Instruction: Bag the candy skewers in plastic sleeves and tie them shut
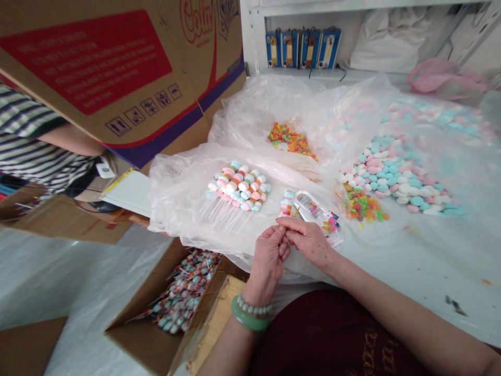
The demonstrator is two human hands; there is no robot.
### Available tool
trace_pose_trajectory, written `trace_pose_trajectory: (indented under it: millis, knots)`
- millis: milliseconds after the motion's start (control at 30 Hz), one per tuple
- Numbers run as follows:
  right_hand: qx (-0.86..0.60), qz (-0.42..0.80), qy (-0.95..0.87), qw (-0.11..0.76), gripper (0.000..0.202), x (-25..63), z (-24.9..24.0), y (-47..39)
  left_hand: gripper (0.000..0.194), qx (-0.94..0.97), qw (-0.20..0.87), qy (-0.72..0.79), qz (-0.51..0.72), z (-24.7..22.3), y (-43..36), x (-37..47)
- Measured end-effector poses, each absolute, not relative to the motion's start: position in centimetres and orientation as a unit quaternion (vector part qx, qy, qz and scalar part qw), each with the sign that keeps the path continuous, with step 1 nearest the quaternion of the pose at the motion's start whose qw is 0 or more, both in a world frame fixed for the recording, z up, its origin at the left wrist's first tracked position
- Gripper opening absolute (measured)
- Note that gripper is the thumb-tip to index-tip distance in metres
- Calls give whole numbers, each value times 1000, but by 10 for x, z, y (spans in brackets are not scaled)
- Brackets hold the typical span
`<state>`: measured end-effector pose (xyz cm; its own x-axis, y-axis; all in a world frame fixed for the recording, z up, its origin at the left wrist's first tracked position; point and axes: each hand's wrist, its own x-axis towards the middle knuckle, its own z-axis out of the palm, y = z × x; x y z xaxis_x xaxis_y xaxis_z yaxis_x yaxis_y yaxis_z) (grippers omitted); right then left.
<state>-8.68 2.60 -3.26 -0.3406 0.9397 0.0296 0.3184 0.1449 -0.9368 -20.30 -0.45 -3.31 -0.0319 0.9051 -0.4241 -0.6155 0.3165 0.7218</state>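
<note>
My left hand (271, 249), with a bead bracelet and a green bangle at its wrist, is closed in a pinch at the lower end of a marshmallow candy skewer (287, 202). The skewer points away from me, and its stick is hidden by my fingers. My right hand (309, 241) meets the left fingertips, thumb and fingers pressed together. A thin gold twist tie (296, 212) pokes out at the right fingers. Just beyond them lie printed clear wrappers (318, 213). To the left rests a pile of finished candy skewers (241, 185), white sticks toward me.
On the plastic sheet lie gummy rings (289, 140), more gummy rings (362, 203) and pastel marshmallows (391, 169). A big carton (129, 68) stands at left; below, an open box (141, 324) holds many skewers. Blue folders (303, 48) line the shelf. A person in a striped shirt (35, 138) is at left.
</note>
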Motion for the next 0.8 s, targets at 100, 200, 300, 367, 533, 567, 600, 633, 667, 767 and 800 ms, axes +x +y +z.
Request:
trace_pose_trajectory:
  millis: [100, 200, 300, 367, 533, 567, 600, 633, 667, 767, 800]
  knots:
    - [-453, 476, -665, 355, 37, -90, -36, 23, 33, 148, 686, 446, 556, -34, -3, -205]
    - [-486, 497, -606, 386, 28, -92, -39, 22, 31, 133, 678, 456, 561, -32, -2, -206]
    - [-484, 608, -510, 369, 12, -92, -35, 24, 31, 139, 663, 463, 572, -30, -4, -205]
    - [-460, 668, -469, 350, 13, -89, -30, 26, 31, 162, 653, 466, 575, -29, -7, -205]
    - [-381, 746, -429, 339, 24, -75, -24, 33, 32, 189, 694, 435, 542, -28, -10, -211]
    - [-345, 777, -415, 324, 29, -73, -25, 35, 33, 188, 720, 414, 524, -28, -10, -212]
    - [-310, 806, -400, 308, 30, -71, -27, 37, 33, 187, 746, 392, 505, -27, -10, -214]
    - [-283, 826, -388, 295, 28, -69, -30, 39, 33, 186, 767, 374, 488, -27, -10, -216]
    - [-270, 836, -381, 289, 25, -67, -33, 41, 33, 187, 782, 360, 473, -26, -10, -217]
    - [-304, 799, -427, 295, 21, -65, -40, 39, 33, 193, 809, 349, 431, -20, -11, -218]
    - [-324, 768, -465, 297, 20, -65, -41, 36, 32, 193, 816, 352, 417, -18, -13, -218]
